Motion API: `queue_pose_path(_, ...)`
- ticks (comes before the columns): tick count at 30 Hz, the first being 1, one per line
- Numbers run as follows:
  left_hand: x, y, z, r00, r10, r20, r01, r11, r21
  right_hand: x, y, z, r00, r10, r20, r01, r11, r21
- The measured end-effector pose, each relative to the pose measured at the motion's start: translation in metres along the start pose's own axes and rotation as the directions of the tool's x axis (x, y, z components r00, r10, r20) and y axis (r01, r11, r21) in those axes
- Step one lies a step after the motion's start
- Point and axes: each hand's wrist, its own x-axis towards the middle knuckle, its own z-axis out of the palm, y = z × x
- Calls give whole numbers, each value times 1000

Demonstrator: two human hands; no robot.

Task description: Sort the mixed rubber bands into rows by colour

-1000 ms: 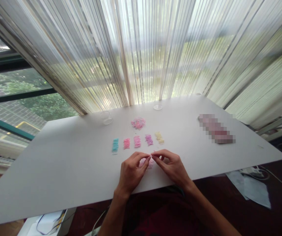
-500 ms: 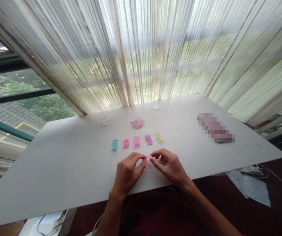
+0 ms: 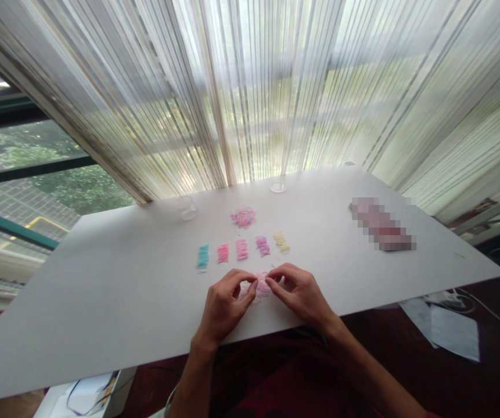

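Near the front edge of the white table (image 3: 128, 302), my left hand (image 3: 227, 302) and my right hand (image 3: 299, 293) face each other with fingertips pinched. Whatever the fingertips hold is too small to make out. A loose pile of small pink pieces (image 3: 261, 284) lies between and beneath them. Beyond my hands runs a row of small stacks: teal (image 3: 203, 256), coral pink (image 3: 223, 253), pink (image 3: 241, 249), purple (image 3: 262, 246) and pale yellow (image 3: 281, 242). Behind the row sits a mixed, mostly pink pile (image 3: 243, 217).
Clear round containers or lids stand at the back left (image 3: 187, 209) and back middle (image 3: 278, 185). A blurred pinkish object (image 3: 382, 225) lies at the right. Striped curtains (image 3: 250, 93) hang behind the table; plastic bags (image 3: 454, 332) lie below its right side.
My right fingertips have closed into a pinch and come closer to my left fingertips. More of the pink pile shows between my hands.
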Motion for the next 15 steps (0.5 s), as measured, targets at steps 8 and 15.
queue_pose_path(8,0,-2,2,1000,-27,12,27,999,-30,0,-1,0,1000,2,4,-2,1000,8)
queue_pose_path(15,-4,-15,-20,997,-51,-64,61,985,162,0,1,0,1000,6,-10,-6,1000,1)
